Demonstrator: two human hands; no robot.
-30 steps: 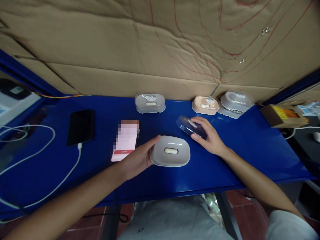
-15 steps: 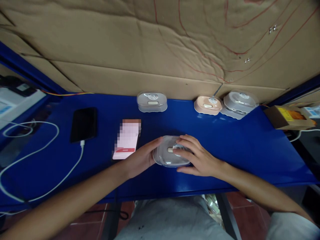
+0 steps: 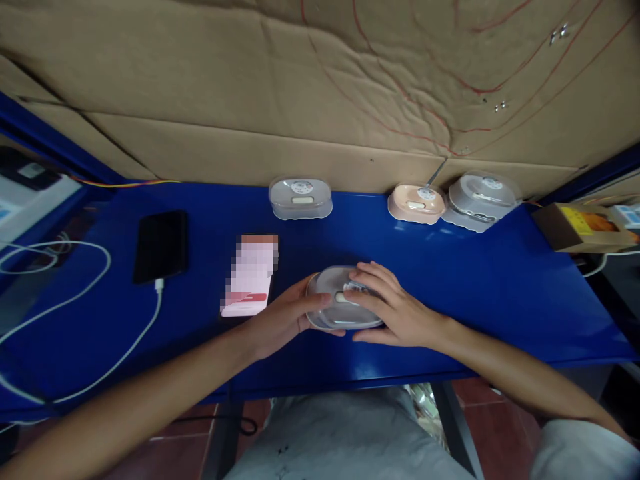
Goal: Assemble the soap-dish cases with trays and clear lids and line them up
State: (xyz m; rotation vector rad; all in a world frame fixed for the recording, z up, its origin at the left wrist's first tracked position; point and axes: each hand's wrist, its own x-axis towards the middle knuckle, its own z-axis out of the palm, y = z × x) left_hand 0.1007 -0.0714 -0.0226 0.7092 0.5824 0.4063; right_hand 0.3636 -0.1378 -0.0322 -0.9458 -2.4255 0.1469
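Blue tbl. point(image 3: 500, 287) free R of hands point(image 3: 403, 317); lit phone point(image 3: 250, 277) blocks L, boxes point(image 3: 301, 200) block back.

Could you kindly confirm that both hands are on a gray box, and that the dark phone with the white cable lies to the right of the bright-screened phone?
Not quite: in the head view, the dark phone with the white cable lies to the left of the bright-screened phone. The left hand and right hand are indeed both on a gray box.

Left grip point(image 3: 283, 315) and right grip point(image 3: 403, 312) on lidded grey box point(image 3: 345, 317)
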